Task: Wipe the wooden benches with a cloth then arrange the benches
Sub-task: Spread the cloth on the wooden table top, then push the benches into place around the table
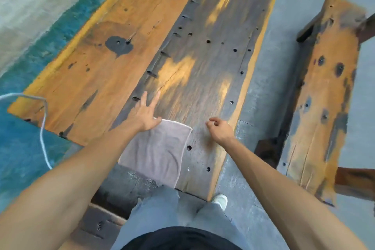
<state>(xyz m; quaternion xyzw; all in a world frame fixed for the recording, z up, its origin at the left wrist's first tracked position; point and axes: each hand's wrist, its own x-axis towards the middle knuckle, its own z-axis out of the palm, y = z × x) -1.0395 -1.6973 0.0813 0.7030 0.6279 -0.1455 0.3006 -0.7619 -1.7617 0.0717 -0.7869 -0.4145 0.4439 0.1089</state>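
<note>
Under left hand [146, 116], cloth [158, 153] corner hidden; bench [205, 63] cropped.

- Two broad planks [203, 57] side by side: left orange, right grey, pitted with holes.
- Grey cloth [158, 152] flat on grey plank's near end, overhanging.
- Narrow bench [324, 97] apart at right on concrete floor [269, 71].

Cloth [156, 154] corner under left hand [146, 115]

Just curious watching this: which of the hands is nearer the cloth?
Left. The left hand rests at the cloth's far corner, touching it; the right hand hovers off its right edge, apart.
</note>
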